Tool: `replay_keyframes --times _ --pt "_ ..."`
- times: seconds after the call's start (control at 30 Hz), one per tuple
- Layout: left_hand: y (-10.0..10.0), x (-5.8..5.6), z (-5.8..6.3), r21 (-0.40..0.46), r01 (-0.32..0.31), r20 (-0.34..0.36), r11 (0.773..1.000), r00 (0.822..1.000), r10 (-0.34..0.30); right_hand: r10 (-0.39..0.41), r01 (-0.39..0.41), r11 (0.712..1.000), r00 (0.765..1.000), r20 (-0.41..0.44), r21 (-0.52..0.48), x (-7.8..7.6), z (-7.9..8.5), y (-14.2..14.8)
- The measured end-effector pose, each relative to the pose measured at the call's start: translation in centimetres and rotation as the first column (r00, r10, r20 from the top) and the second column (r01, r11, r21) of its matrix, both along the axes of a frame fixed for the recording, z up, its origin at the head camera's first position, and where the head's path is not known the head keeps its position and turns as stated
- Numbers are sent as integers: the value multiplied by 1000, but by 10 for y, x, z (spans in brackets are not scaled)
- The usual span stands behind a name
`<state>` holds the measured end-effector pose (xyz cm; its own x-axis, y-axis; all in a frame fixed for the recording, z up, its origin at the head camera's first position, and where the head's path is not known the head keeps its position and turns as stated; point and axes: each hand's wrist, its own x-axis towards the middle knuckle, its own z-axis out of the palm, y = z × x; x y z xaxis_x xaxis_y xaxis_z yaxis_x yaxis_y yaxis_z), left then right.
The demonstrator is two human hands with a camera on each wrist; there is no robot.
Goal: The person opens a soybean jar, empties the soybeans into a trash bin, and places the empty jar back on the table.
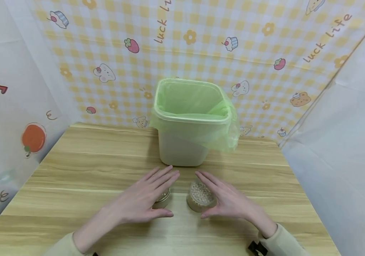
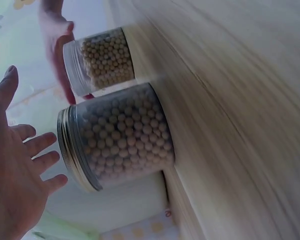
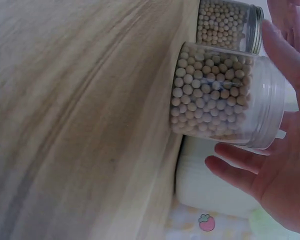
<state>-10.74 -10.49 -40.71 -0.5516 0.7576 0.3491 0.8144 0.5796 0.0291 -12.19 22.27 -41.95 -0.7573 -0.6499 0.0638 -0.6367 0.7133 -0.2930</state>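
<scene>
Two clear jars of small round beige balls stand upright side by side on the table. My left hand (image 1: 145, 197), fingers extended and thumb spread, is over the left jar (image 1: 162, 201) and hides much of it. In the left wrist view that jar (image 2: 125, 135) has a gold-rimmed top, with the fingertips close to it. My right hand (image 1: 228, 199) reaches around the right side of the right jar (image 1: 196, 205), whose mouth is uncovered. The right wrist view shows this jar (image 3: 215, 95) between the spread thumb and loosely bent fingers; whether they touch it I cannot tell.
Behind the jars stands a pale bin (image 1: 182, 149) lined with a thin green bag (image 1: 224, 137). The wood-grain table (image 1: 83, 167) meets a yellow checked cloth (image 1: 121, 92) at the back. White sheets (image 1: 339, 142) hang at both sides.
</scene>
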Motion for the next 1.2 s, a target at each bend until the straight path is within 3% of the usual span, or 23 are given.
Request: replay_keyframes --times 0.3,0.43,0.7,0.8,1.0,1.2 --pt "17 -3 -1 45 19 1 999 1000 -19 -49 58 994 994 99 -91 -6 -12 -1" --pt "23 -5 0 51 15 7 999 1000 -16 -50 73 982 990 133 -174 -10 -16 -1" --pt "40 -11 4 137 72 -21 988 997 -70 -38 101 949 977 210 -297 -14 -20 0" --pt "46 -13 8 157 82 -30 984 996 -78 6 88 926 969 249 -367 -16 -18 -1" --pt "58 -19 17 175 92 -68 980 994 -81 163 27 850 937 310 -526 -21 -5 -4" --pt "60 -20 21 206 63 -5 976 998 -64 276 -4 786 897 346 -618 -23 7 -9"
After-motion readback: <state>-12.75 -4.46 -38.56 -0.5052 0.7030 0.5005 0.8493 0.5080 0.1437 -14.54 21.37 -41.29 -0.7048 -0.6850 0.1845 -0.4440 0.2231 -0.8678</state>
